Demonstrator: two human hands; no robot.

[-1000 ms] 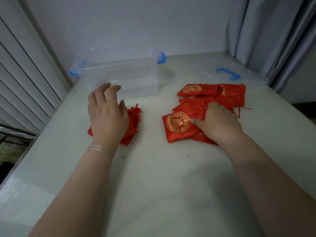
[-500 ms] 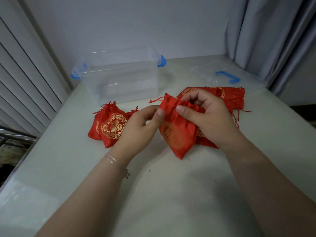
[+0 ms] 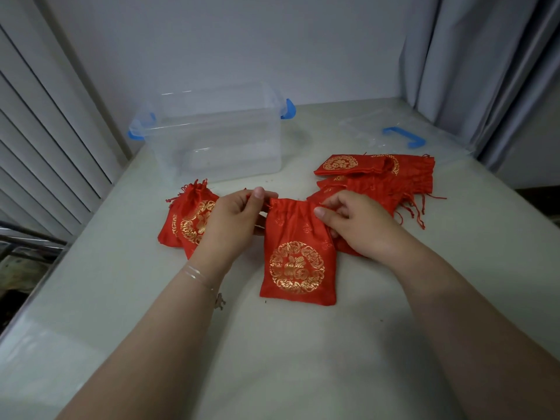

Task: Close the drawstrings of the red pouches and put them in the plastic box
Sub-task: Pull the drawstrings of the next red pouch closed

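A red pouch (image 3: pixel 298 256) with a gold round emblem lies flat on the white table, mouth away from me. My left hand (image 3: pixel 233 222) pinches the drawstring at the pouch's top left corner. My right hand (image 3: pixel 357 225) pinches the top right corner of the same pouch. Behind my left hand lies a closed red pouch (image 3: pixel 189 219) with a gathered neck. A pile of several more red pouches (image 3: pixel 378 177) lies behind my right hand. The clear plastic box (image 3: pixel 218 137) with blue latches stands open at the back, with nothing visible inside.
The box's clear lid (image 3: pixel 403 134) with a blue handle lies at the back right near a grey curtain (image 3: pixel 485 71). White slatted panels (image 3: pixel 45 131) run along the table's left edge. The wall stands just behind the box.
The pouch held in the air half a second ago now lies flat, emblem up. Both hands have shifted to its top corners, the left one on the drawstring.
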